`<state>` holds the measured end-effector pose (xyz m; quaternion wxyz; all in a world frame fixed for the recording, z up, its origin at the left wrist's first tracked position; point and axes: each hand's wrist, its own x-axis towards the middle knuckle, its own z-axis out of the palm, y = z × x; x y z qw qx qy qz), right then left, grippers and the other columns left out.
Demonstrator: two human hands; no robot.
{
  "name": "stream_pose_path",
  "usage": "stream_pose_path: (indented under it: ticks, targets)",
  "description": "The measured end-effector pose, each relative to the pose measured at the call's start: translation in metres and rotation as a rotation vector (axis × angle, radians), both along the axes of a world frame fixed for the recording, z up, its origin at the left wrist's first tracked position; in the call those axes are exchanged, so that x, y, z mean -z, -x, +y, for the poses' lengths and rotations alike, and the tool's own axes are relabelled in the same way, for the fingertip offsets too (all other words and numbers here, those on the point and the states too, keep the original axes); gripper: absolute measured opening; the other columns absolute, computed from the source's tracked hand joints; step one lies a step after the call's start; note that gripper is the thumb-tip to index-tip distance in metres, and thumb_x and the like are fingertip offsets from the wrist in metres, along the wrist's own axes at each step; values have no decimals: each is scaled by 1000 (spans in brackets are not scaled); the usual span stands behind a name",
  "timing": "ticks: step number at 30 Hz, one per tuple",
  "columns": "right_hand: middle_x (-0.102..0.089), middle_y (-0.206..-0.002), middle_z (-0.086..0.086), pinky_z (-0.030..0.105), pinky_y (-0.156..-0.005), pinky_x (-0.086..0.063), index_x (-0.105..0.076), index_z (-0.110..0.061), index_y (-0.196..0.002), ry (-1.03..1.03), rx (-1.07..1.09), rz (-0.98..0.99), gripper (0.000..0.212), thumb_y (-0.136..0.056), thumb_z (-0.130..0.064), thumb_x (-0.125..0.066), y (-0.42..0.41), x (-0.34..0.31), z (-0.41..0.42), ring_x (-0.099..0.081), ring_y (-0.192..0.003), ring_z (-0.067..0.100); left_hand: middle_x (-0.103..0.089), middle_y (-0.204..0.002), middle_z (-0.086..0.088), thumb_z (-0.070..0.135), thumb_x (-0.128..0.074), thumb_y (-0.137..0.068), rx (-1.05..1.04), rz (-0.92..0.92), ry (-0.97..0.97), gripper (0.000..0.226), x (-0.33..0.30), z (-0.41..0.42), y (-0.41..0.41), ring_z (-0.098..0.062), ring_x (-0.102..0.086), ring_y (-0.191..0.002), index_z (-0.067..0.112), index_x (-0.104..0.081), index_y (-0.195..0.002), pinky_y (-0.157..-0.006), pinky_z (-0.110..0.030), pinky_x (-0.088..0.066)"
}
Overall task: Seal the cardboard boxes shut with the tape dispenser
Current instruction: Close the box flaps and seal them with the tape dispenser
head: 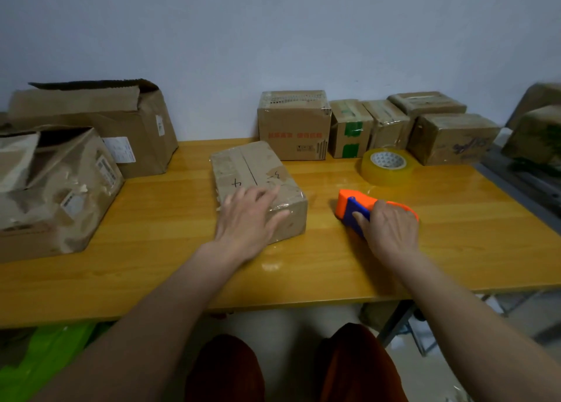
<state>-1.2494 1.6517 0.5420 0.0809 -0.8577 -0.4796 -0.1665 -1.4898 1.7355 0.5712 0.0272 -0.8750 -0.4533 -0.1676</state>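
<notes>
A flat cardboard box [252, 171] with pen marks and clear tape on its near end lies in the middle of the wooden table [158, 250]. My left hand [247, 219] rests on the box's near end, fingers spread and fairly straight. To the right, the orange and blue tape dispenser [358, 206] lies on the table. My right hand [391, 231] covers its rear part, fingers curled round it.
A loose roll of clear tape [387, 166] sits behind the dispenser. Several taped boxes [294, 125] line the back wall at centre and right. Two large worn open cartons [57, 186] stand at the left. A metal rack [522, 177] borders the right edge.
</notes>
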Motion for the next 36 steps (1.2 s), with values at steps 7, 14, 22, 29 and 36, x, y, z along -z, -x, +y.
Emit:
stream_pose_path:
  ticks: [7,14,22,29,36]
  targets:
    - [-57,-106,21,44,-86,-46,-58,1,-106,-306,-238,104,28,-90,-22,-60,32,2,-6,-53,-98,35,-13,-161,10,59,-26,-96,46,63,128,57,6,21,20,-16,-7,-148,45,-15,-149,-120,-45,1]
    - [-48,-140,6,10,-100,-26,-40,-8,-141,-529,-448,950,39,-103,-14,-36,109,4,33,-42,-129,14,-20,-158,12,62,-54,-85,0,-14,94,82,14,27,17,-10,-12,-147,29,-20,-152,-120,-39,-1]
    - [-53,-138,12,24,-101,-34,-53,-5,-134,-386,-294,1175,38,-103,-16,-33,99,-9,84,-48,-126,22,-14,-160,11,62,-51,-87,44,44,54,83,20,34,17,-13,-8,-148,26,-16,-153,-119,-34,1]
    - [-70,-97,-3,26,-69,-47,-67,-25,-95,-280,-213,1676,43,-100,-51,-32,92,-14,95,-63,-88,11,-22,-158,8,63,-56,-82,19,-7,25,87,24,35,13,-16,-14,-147,25,-22,-152,-117,-35,-4]
    - [-59,-125,3,24,-92,-42,-56,-18,-128,-500,-155,1341,48,-99,-49,-35,97,-10,95,-55,-113,15,-22,-158,7,60,-67,-76,-89,-116,115,96,16,21,7,-16,-13,-145,24,-21,-152,-119,-35,-5]
